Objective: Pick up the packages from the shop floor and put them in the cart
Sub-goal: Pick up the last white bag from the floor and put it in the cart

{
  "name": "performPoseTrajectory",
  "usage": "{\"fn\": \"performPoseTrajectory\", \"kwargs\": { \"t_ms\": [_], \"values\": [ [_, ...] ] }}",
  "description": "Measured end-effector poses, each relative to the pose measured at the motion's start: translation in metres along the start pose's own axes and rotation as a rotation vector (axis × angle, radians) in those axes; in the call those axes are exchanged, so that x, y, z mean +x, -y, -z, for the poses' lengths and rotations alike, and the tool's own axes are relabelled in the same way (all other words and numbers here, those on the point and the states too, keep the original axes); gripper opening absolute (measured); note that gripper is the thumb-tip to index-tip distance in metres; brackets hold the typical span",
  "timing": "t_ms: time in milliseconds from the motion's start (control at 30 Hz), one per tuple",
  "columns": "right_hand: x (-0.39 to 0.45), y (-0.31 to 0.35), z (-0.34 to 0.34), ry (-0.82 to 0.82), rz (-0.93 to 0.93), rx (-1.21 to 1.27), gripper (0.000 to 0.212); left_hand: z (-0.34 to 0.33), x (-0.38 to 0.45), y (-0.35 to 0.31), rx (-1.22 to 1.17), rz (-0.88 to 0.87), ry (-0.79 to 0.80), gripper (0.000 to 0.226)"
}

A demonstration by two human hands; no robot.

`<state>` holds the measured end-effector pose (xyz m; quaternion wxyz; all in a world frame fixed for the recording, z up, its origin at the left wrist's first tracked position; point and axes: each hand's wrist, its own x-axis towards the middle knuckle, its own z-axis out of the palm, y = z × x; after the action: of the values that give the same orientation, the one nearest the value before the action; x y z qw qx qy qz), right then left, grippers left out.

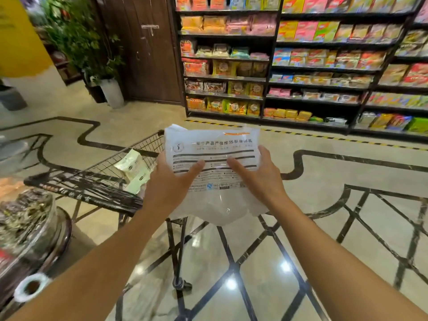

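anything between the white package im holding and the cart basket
Nothing visible blocks it. The white package, held by the left hand and right hand, sits just right of the open cart; pale green packs lie inside.

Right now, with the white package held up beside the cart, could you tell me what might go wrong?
The limp white plastic package sags below both hands, left and right, so its lower edge might snag the wire cart rim. It may also land on the pale green packets already inside and squash them.

Two bare forearms, sleeveless to the frame edge, left hand point(170, 181) and right hand point(258, 174) ungloved, ringless.
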<state>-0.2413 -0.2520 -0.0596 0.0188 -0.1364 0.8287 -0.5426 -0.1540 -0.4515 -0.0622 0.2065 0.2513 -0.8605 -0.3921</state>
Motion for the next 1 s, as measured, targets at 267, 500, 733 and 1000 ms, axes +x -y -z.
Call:
{"fn": "performPoseTrajectory", "kwargs": {
  "t_ms": [267,500,733,1000],
  "values": [
    [0.139,-0.025,-0.017,0.061,-0.007,-0.005,0.060,-0.057,0.115,-0.003,0.007,0.119,-0.030,0.076],
    [0.241,-0.043,-0.079,0.141,-0.021,-0.028,0.062,-0.081,0.207,0.037,-0.004,0.195,-0.057,0.080],
    [0.335,-0.043,-0.174,0.250,-0.012,-0.053,0.058,-0.081,0.303,0.108,-0.034,0.315,-0.107,0.092],
    [0.397,-0.046,-0.305,0.482,0.035,-0.088,0.064,-0.055,0.353,0.192,-0.057,0.553,-0.203,0.093]
  ]
}}
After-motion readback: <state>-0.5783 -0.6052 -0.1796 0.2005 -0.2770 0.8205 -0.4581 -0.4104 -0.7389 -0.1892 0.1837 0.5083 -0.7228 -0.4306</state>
